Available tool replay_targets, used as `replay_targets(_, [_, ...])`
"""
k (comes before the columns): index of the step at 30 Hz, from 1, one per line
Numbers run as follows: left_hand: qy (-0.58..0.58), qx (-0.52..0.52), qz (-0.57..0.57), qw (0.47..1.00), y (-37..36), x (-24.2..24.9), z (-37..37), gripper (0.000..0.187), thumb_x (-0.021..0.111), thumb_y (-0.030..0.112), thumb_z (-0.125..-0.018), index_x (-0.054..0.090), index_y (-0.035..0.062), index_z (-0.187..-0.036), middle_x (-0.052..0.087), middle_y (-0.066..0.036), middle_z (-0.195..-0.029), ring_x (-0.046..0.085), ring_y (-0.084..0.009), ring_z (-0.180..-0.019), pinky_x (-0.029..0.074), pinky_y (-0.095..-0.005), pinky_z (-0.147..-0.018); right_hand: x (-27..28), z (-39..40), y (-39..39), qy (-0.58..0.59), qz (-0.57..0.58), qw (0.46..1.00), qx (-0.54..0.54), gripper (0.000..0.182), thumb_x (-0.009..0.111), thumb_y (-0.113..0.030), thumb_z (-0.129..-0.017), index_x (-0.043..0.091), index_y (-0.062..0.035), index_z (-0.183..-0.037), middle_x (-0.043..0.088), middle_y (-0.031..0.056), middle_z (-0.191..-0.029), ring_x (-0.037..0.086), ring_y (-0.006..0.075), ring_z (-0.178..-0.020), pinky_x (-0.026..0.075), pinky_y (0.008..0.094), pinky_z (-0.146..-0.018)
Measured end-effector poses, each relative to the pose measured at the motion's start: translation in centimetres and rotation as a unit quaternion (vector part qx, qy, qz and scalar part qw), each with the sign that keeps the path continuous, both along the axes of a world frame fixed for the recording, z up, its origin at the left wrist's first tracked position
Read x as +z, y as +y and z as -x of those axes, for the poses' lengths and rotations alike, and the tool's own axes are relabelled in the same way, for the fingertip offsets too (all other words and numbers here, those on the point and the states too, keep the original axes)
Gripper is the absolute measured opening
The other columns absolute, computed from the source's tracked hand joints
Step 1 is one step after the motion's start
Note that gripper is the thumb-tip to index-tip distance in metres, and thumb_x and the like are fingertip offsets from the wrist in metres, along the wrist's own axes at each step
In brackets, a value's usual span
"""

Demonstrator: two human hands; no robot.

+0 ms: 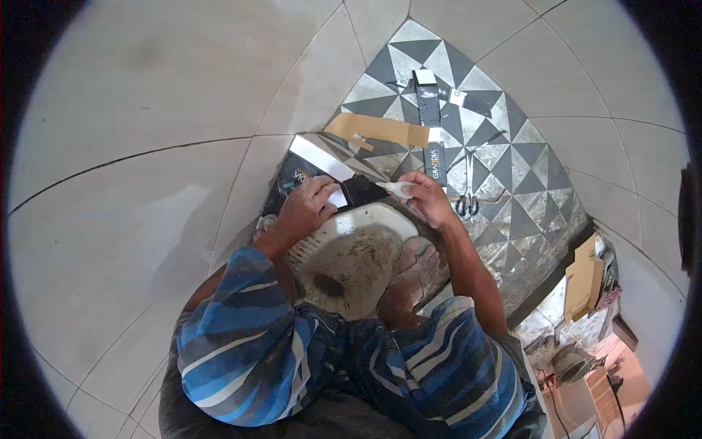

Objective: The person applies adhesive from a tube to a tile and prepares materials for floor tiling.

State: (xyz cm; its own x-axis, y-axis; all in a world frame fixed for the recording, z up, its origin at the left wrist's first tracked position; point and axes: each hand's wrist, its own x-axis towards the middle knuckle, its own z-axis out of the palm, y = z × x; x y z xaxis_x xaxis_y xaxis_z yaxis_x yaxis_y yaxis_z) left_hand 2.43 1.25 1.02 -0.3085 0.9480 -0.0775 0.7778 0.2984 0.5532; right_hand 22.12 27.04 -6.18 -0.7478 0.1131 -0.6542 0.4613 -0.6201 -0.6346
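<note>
My left hand rests on a black-and-white box, its fingers curled at the box's lower edge. A dark flat piece lies beside those fingers. In my right hand is a small white bottle, pinched between the fingers, its narrow tip pointing left toward the dark piece. What is under my left palm is hidden. The dirty squat toilet pan lies just below both hands.
Scissors lie on the patterned floor right of my right hand. Ahead are a cardboard strip, a dark carton and a dark labelled box. Tiled walls stand around. My foot is beside the pan.
</note>
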Motion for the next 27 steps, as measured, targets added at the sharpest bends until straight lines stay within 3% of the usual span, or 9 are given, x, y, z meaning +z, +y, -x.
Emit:
replay_targets(6, [0.022,0.092,0.066,0.993,-1.1,0.2,-0.3,0.051,0.083,0.023,-0.081,0.064,0.0059,-0.125,0.062,-0.013,-0.121,0.063,-0.0346,-0.11,0.055,-0.045,-0.091,-0.7,-0.4,0.0,0.013,0.0,1.0,0.001,0.02,0.066,-0.014,-0.097,0.065,-0.0067,-0.115,0.072,0.0029,-0.1,0.061,0.007,-0.078,0.046,0.0201,-0.063])
replay_targets(8, [-0.024,0.118,0.117,0.986,-1.1,0.6,-0.4,0.053,0.083,0.026,-0.082,0.063,0.0054,-0.127,0.06,-0.014,-0.121,0.063,-0.0345,-0.111,0.055,-0.0448,-0.092,-0.6,-0.5,0.1,-0.007,0.012,1.0,-0.01,0.02,0.066,-0.015,-0.097,0.065,-0.0071,-0.115,0.073,0.0027,-0.101,0.061,0.0069,-0.078,0.046,0.0199,-0.063])
replay_targets(17, [-0.051,0.11,0.09,0.989,-1.4,-0.7,-0.5,0.053,0.084,0.023,-0.082,0.064,0.0053,-0.127,0.059,-0.015,-0.12,0.063,-0.0357,-0.112,0.055,-0.0443,-0.093,-1.0,-0.8,0.0,0.002,0.003,1.0,-0.007,0.022,0.066,-0.022,-0.098,0.066,-0.0072,-0.114,0.071,0.0012,-0.099,0.063,0.0093,-0.083,0.048,0.0235,-0.069])
replay_targets(27, [-0.062,0.123,0.082,0.987,-1.5,-0.8,-0.4,0.053,0.084,0.025,-0.081,0.064,0.0031,-0.124,0.059,-0.019,-0.116,0.063,-0.0394,-0.106,0.054,-0.0471,-0.09,-0.8,-0.7,0.1,-0.013,-0.022,1.0,0.013,0.021,0.064,-0.017,-0.098,0.066,-0.0061,-0.116,0.074,0.0033,-0.102,0.062,0.0089,-0.078,0.046,0.0226,-0.067])
